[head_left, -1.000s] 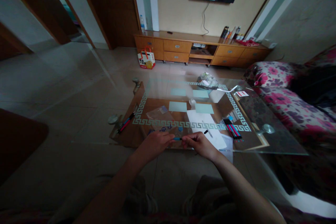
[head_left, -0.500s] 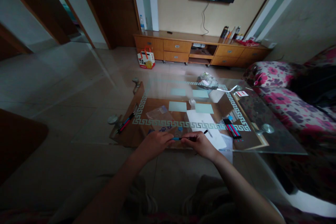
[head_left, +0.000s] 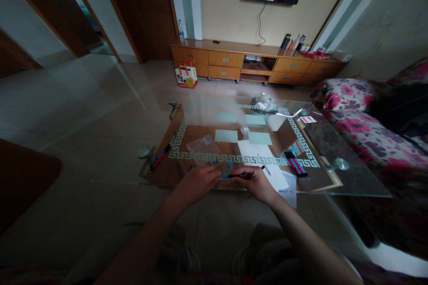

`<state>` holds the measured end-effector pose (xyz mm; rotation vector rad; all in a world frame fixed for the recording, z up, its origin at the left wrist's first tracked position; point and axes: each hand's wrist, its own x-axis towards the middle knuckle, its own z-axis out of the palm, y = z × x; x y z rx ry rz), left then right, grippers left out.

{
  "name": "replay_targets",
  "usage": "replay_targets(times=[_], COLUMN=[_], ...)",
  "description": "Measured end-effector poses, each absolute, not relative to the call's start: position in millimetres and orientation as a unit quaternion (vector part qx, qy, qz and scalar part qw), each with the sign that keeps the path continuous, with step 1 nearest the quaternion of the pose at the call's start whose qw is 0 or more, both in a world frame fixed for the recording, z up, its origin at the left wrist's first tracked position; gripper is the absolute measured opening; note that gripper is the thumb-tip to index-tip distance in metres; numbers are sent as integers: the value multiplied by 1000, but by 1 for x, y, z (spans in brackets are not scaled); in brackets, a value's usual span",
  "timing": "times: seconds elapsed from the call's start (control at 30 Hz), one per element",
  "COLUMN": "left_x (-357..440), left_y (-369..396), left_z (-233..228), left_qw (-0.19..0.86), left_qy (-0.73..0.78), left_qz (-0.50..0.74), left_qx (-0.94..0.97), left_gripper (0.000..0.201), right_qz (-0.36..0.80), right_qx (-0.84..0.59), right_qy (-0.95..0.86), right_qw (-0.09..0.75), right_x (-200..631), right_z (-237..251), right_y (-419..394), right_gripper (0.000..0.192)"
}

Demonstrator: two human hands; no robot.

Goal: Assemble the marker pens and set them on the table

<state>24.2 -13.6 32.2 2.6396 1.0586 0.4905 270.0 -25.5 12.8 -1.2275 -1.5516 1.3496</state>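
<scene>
Between my two hands, level above the near edge of the glass table [head_left: 110, 173], is a slim blue-and-black pen [head_left: 224, 176]. The fingers of my left hand [head_left: 199, 182] are closed on its blue end. My right hand [head_left: 251, 181] pinches the dark part, and much of the pen is hidden by my fingers. Beyond my right hand lie white paper sheets [head_left: 276, 177]. Several pink, blue and black pens [head_left: 294, 163] lie in a row to the right. More pens [head_left: 161, 156] rest at the table's left.
A clear plastic bag [head_left: 203, 143] lies beyond my left hand. Toward the back are a crumpled bag [head_left: 264, 102] and a red-and-white card [head_left: 308, 119]. A flowered sofa [head_left: 361, 120] stands right; a low wooden cabinet [head_left: 224, 59] lines the wall behind a paper bag [head_left: 186, 75].
My right-hand fingers have shifted slightly on the pen, and a bit more of its dark part shows between my hands. Everything else looks the same.
</scene>
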Motion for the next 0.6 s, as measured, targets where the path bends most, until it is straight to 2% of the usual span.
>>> replay_targets(times=[0.23, 0.4, 0.6], left_x=[27, 26, 25], left_y=[-15, -16, -16], left_z=[35, 37, 36], left_qw=[125, 130, 132], left_qy=[375, 376, 369], left_qz=[196, 197, 189], left_qx=[897, 896, 900], left_gripper=[26, 27, 25], right_qz=[524, 570, 560], right_qx=[-473, -501, -489], right_qy=[-611, -574, -598], right_qw=[360, 308, 299], right_x=[269, 270, 271], right_z=[24, 26, 29], right_y=[-26, -27, -25], right_gripper=[36, 60, 51])
